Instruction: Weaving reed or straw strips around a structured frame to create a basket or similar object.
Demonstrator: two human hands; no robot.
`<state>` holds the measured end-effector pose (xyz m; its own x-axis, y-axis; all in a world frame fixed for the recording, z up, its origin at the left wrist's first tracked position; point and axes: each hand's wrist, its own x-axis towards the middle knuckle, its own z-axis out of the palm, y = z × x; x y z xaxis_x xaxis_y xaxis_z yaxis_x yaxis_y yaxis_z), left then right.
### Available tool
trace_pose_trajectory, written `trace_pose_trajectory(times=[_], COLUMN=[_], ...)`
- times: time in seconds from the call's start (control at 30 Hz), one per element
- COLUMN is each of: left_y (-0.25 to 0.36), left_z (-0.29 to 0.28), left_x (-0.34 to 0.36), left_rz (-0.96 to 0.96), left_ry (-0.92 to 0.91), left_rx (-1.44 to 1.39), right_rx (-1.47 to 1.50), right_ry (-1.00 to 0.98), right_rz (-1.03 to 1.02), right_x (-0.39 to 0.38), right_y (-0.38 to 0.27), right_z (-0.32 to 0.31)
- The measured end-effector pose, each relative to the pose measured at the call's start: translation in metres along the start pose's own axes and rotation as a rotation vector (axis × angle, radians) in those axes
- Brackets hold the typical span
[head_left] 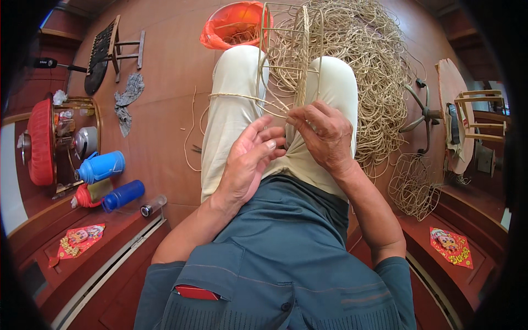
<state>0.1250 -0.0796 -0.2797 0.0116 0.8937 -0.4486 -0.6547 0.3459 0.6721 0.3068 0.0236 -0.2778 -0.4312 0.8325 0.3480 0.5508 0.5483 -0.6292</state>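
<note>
A pale wire frame [320,38] with twisted tan cord [304,49] along it stands between my knees. A loose cord strand [236,95] lies across my left knee toward my hands. My left hand [253,157] is just below that strand, palm turned up, fingers apart and slightly curled, holding nothing that I can see. My right hand [324,137] pinches the cord at the lower end of the frame, its fingertips partly hiding the spot they grip.
A big cord heap [363,66] covers the floor beyond my right knee. An orange-lined bucket [217,30] stands ahead. At left are a chair [115,49], a rag [129,91], flasks [104,165] and a red-seated stool [41,143]. A round board [443,115] and cord coil [412,187] are at right.
</note>
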Motion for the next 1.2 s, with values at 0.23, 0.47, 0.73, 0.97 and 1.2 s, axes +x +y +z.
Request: trace_pose_trajectory(times=[0.23, 0.47, 0.73, 0.97, 1.2], left_y=[-0.015, -0.021, 0.006, 0.047, 0.166], left_z=[-0.004, 0.012, 0.012, -0.012, -0.077], left_x=[0.024, 0.030, -0.003, -0.041, -0.088], left_rz=[-0.088, 0.030, -0.154, -0.218, 0.066], left_ry=[-0.187, -0.056, 0.053, 0.027, 0.455], left_rx=[-0.160, 0.383, 0.106, 0.107, 0.250], right_rx=[-0.035, -0.006, -0.036, -0.089, -0.100], right_ry=[-0.059, -0.148, -0.145, -0.020, 0.048], right_rz=[-0.052, -0.018, -0.031, -0.057, -0.037], right_x=[-0.001, 0.001, -0.002, -0.005, -0.004], right_y=[-0.001, 0.001, -0.002, -0.002, -0.005], right_z=[-0.008, -0.014, -0.013, -0.004, 0.003])
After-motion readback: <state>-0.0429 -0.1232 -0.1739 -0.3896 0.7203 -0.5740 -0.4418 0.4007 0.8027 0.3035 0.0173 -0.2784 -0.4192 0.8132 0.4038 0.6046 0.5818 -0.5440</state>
